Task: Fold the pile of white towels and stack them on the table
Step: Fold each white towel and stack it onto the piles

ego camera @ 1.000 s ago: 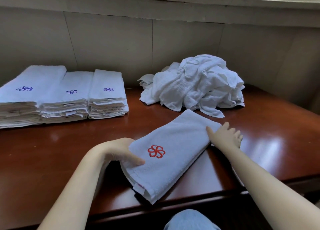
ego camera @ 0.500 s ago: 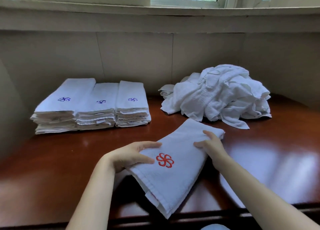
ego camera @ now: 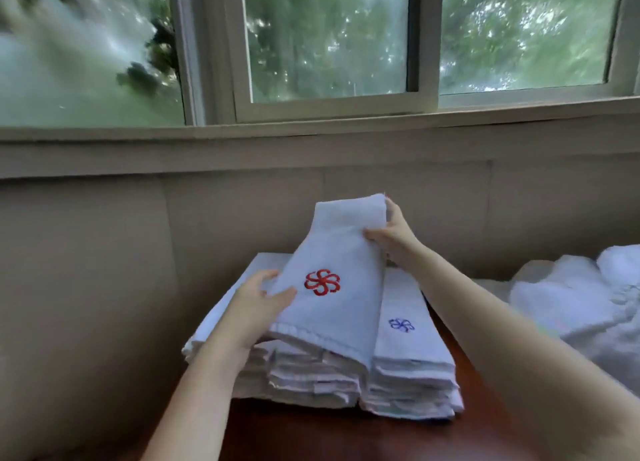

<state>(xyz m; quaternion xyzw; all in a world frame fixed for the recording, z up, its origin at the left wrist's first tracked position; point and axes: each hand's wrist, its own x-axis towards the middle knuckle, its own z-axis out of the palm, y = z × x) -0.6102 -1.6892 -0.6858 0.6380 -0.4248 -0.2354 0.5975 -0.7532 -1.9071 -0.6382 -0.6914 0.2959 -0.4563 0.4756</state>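
Left hand (ego camera: 261, 297) grips the near left edge of the folded towel (ego camera: 346, 252), thumb lying on top of the cloth and the other fingers curled round the side, so it's a proper pinch and not just a flat palm. Right hand (ego camera: 393, 240) does the same thing at the far right edge, thumb on the top face and fingertips wrapped behind the fold. Between them the towel is white, folded into a long narrow strip, with a red flower logo (ego camera: 322, 282) facing up near the left hand. It's tilted: the far end is lifted up in front of the beige wall (ego camera: 104, 252), while the near hem sits down at the top of the middle one of the stacks (ego camera: 311, 381) of already folded towels. Can't really tell if the hem is fully resting there or just brushing it. Those stacks sit side by side, touching each other, at the back of the dark wooden table (ego camera: 346, 436). The stack on the right shows a blue logo (ego camera: 401, 325) on its top towel, and the one on the left is mostly hidden behind the left arm. Off to the right, well apart from the stacks, is the loose pile (ego camera: 588, 297) of crumpled white towels, partly cut off by the frame and pretty blurry. Up top is a window (ego camera: 325, 44) with green trees outside.
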